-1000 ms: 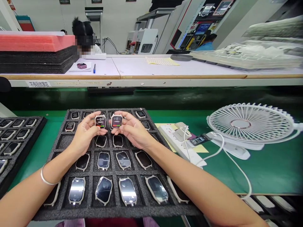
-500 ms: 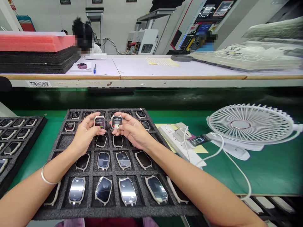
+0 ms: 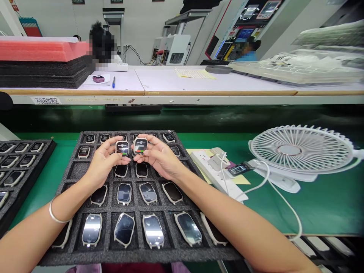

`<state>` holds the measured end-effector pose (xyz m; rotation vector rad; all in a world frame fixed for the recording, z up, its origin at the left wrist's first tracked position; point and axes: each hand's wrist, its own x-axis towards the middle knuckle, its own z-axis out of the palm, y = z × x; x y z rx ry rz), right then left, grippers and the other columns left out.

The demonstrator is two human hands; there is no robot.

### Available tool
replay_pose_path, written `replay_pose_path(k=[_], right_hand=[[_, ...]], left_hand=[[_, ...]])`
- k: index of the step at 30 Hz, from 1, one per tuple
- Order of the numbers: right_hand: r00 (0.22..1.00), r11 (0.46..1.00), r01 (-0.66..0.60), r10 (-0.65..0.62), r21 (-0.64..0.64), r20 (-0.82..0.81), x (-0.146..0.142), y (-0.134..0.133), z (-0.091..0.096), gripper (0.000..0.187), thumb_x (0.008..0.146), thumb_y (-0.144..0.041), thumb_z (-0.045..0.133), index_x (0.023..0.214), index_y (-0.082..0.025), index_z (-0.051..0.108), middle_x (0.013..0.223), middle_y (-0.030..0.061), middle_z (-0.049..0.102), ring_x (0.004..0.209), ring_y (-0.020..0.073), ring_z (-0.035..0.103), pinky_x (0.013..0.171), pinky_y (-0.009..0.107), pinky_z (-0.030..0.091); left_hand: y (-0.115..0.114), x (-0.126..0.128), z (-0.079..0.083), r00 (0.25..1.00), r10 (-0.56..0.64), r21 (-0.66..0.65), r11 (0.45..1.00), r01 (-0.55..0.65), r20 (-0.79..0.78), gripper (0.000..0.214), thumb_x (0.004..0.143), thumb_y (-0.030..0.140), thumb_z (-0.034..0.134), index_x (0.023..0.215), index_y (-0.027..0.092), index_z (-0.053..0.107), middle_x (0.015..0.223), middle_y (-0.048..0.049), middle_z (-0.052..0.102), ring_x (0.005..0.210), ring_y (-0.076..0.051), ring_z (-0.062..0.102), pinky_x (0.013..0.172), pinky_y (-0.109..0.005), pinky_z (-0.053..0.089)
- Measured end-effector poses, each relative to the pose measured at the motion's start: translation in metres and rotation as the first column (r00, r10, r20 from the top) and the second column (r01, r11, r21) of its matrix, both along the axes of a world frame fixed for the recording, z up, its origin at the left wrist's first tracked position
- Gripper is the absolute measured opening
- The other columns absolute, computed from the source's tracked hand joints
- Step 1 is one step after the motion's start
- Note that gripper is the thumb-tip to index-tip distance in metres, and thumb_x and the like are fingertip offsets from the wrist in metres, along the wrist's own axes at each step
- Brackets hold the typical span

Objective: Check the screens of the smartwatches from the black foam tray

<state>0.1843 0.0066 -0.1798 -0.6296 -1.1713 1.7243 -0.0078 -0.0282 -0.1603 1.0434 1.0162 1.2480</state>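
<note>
Two strapless smartwatches are held side by side above a black foam tray (image 3: 133, 254). My left hand (image 3: 104, 161) grips one smartwatch (image 3: 122, 148) by its edges, thumb at the lower rim. In my right hand (image 3: 160, 157) is the other smartwatch (image 3: 140, 145), with the thumb near its lower edge. Both screens are lit, showing text and coloured marks at the bottom. Below them the tray's compartments hold several more watch bodies, such as a dark-screened one (image 3: 124, 229) close to me. My hands partly hide the upper rows.
A second foam tray of watches (image 3: 21, 159) lies at the left. On the right are a white power strip (image 3: 212, 170) with cables and a white fan (image 3: 290, 151). A shelf (image 3: 176, 99) crosses behind, bearing foam sheets (image 3: 42, 51). A person (image 3: 102, 45) is beyond it.
The watch in my left hand has shifted slightly right, closer to the other one. A coloured strip now shows along the bottom of the right-hand watch's screen.
</note>
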Motion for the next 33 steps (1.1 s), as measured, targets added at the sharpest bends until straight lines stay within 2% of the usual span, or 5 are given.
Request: replay_pose_path(k=[11, 22, 33], right_hand=[[1.0, 0.999, -0.013, 0.013, 0.03, -0.008, 0.0001, -0.0002, -0.0005, 0.046, 0.075, -0.012, 0.068, 0.118, -0.023, 0.057, 0.101, 0.0017, 0.074, 0.075, 0.0153, 0.074, 0.074, 0.031, 0.06], [0.999, 0.999, -0.035, 0.036, 0.038, -0.016, 0.0003, 0.0006, -0.0012, 0.045, 0.077, -0.011, 0.067, 0.119, -0.024, 0.057, 0.103, 0.0012, 0.074, 0.078, 0.0146, 0.075, 0.077, 0.03, 0.06], [0.999, 0.998, -0.037, 0.037, 0.045, -0.006, -0.0008, -0.0008, -0.0006, 0.047, 0.076, -0.011, 0.069, 0.12, -0.024, 0.056, 0.102, 0.0012, 0.074, 0.078, 0.0148, 0.075, 0.079, 0.032, 0.06]], left_hand=[[-0.002, 0.0012, 0.0017, 0.999, -0.036, 0.029, 0.999, 0.035, 0.003, 0.051, 0.07, 0.015, 0.07, 0.119, 0.018, 0.057, 0.101, -0.002, 0.071, 0.069, -0.014, 0.074, 0.073, -0.028, 0.062], [-0.0025, 0.0009, 0.0003, 0.999, -0.042, 0.03, 0.999, 0.042, -0.018, 0.052, 0.071, 0.016, 0.069, 0.122, 0.018, 0.057, 0.103, -0.0032, 0.071, 0.072, -0.014, 0.074, 0.078, -0.032, 0.062], [0.0023, 0.0015, -0.0073, 0.999, -0.012, 0.132, 0.991, 0.018, -0.051, 0.055, 0.069, 0.012, 0.07, 0.121, 0.018, 0.054, 0.102, -0.0025, 0.07, 0.067, -0.01, 0.071, 0.073, -0.026, 0.061]])
